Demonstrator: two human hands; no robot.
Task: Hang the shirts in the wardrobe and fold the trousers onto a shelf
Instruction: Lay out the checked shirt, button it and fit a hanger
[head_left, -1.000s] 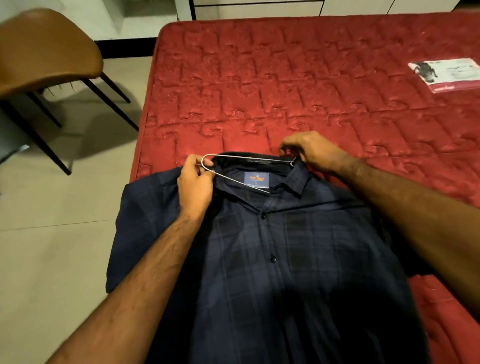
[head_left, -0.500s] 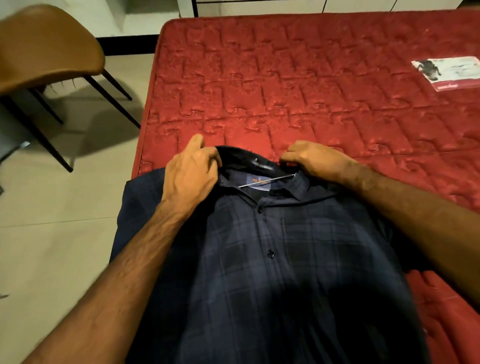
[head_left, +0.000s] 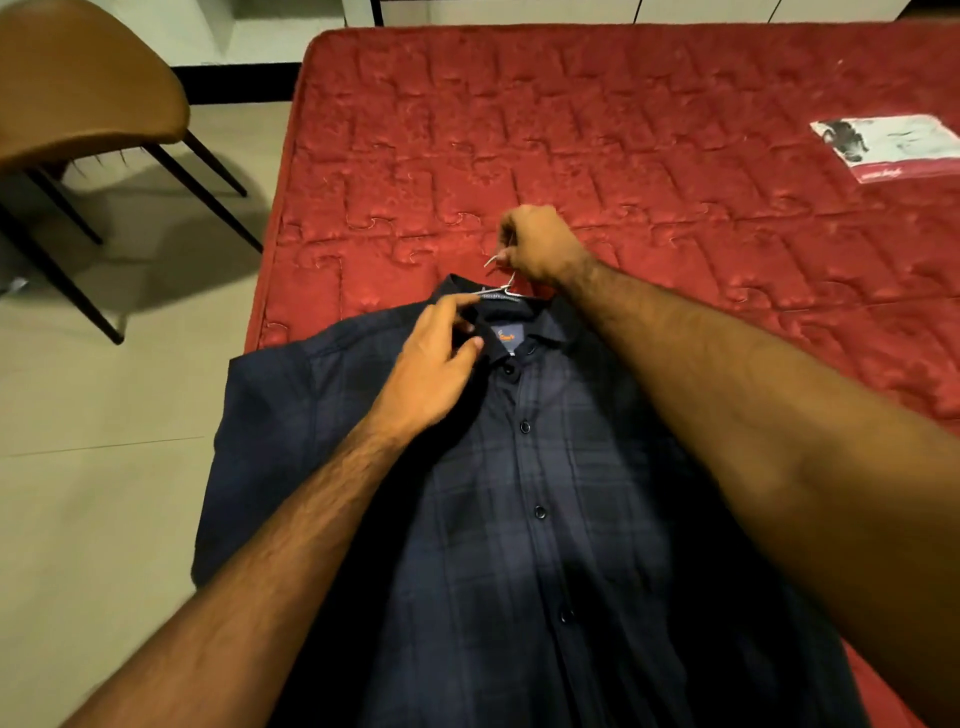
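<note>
From the head camera, a dark navy checked button-up shirt (head_left: 545, 493) lies face up on the near corner of a red quilted mattress (head_left: 623, 130). The right hand (head_left: 540, 241) grips the hook of a thin silver wire hanger (head_left: 501, 291) just above the collar. The left hand (head_left: 434, 371) pinches the collar's left side. A brown chair (head_left: 78, 88) stands on the floor to the left.
</note>
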